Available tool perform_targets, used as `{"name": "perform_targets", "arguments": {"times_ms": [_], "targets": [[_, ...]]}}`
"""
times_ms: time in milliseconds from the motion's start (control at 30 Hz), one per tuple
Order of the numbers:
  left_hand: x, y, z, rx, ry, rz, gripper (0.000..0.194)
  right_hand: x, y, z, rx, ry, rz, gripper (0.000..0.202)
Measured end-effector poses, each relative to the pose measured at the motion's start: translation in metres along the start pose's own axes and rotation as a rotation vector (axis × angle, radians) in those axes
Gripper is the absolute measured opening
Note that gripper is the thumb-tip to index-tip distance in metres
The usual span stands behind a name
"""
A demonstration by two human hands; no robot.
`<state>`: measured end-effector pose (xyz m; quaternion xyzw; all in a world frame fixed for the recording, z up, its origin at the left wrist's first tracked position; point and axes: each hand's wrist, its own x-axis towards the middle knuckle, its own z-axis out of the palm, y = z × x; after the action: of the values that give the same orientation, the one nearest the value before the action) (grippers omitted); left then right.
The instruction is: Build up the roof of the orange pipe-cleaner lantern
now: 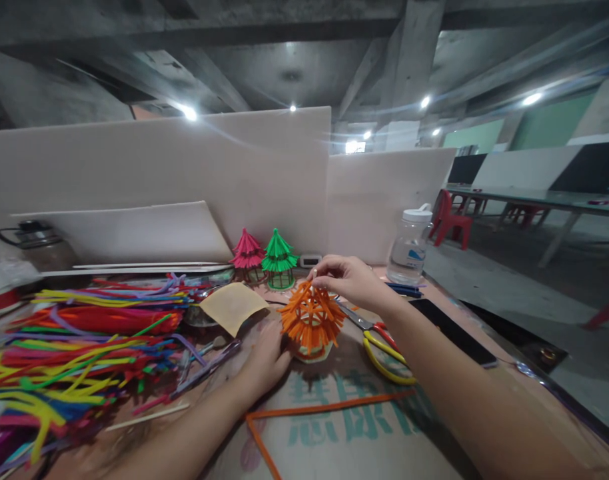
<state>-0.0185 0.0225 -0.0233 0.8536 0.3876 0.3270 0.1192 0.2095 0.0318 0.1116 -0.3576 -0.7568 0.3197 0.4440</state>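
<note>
An orange model pavilion (312,317) made of fuzzy pipe cleaners stands on the table, its tiered roof fringed with short strips and a pale base beneath. My right hand (352,280) reaches over from the right, its fingers pinched at the peak of the roof, where a short white stick shows. On the left side, my left hand (267,360) holds the model low down; the fingers are partly hidden behind it. A bent orange pipe cleaner (329,405) lies in front. Beside the model rest scissors (384,353) with yellow and red handles.
Behind stand a pink pavilion (248,252) and a green pavilion (279,257). Bundles of coloured pipe cleaners (84,353) cover the left side, near a square of sandpaper-like sheet (234,307). To the right are a water bottle (409,250) and a black phone (452,332).
</note>
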Motion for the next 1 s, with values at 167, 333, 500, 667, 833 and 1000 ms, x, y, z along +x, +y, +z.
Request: {"name": "perform_targets", "arguments": {"times_ms": [167, 333, 500, 667, 833, 1000], "targets": [[0.0005, 0.0010, -0.0005, 0.004, -0.008, -0.004, 0.036, 0.0019, 0.0017, 0.0037, 0.019, 0.037, 0.005, 0.009], [0.0004, 0.0017, -0.0002, 0.002, 0.000, -0.006, 0.036, 0.0021, 0.0028, 0.0049, 0.018, 0.052, 0.009, 0.010], [0.0008, 0.0026, -0.0005, 0.000, -0.001, -0.008, 0.038, 0.0025, 0.0037, 0.0031, -0.005, 0.073, -0.006, 0.016], [0.0017, 0.0050, -0.0020, 0.002, 0.003, -0.008, 0.036, 0.0033, 0.0066, 0.0028, 0.074, 0.045, 0.028, 0.016], [0.0020, 0.0060, -0.0022, 0.001, 0.001, -0.009, 0.033, 0.0034, 0.0074, 0.0039, 0.011, 0.099, 0.021, 0.014], [0.0015, 0.0063, -0.0021, 0.009, 0.003, -0.012, 0.029, 0.0023, 0.0054, 0.0033, -0.044, 0.121, 0.000, 0.014]]}}
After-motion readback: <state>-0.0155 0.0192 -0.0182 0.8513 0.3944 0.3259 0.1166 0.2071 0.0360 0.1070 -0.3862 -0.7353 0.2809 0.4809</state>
